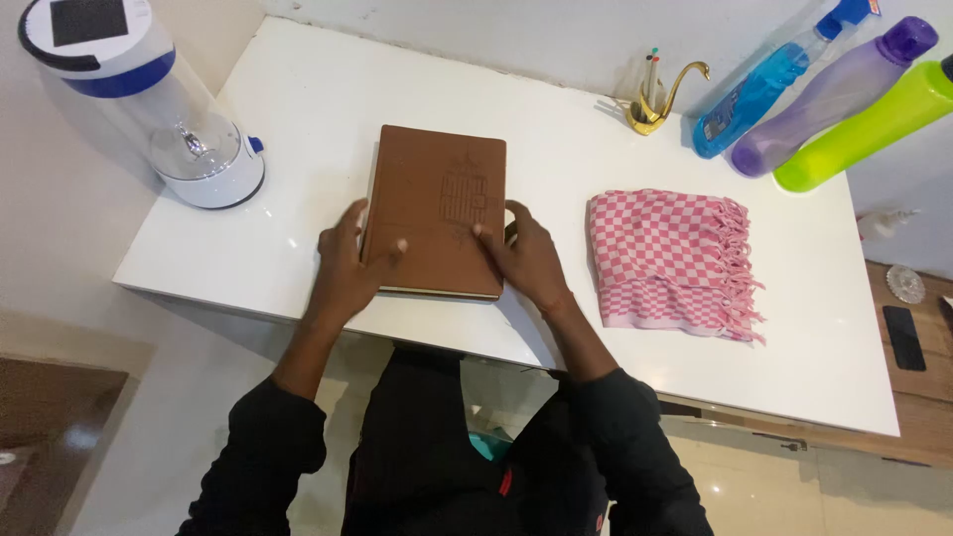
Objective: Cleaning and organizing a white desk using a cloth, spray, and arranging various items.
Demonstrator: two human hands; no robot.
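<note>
Now the closed brown book (437,208) lies flat on the white table (248,248), long axis pointing away from the person; left hand (349,260) and right hand (526,260) grip its near corners.

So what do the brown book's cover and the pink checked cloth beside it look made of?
The brown book, held at its near corners by the left hand and right hand, looks leather or faux leather: matte, with an embossed pattern. The pink checked cloth looks like woven cotton: soft folds and a fringed edge.
</note>
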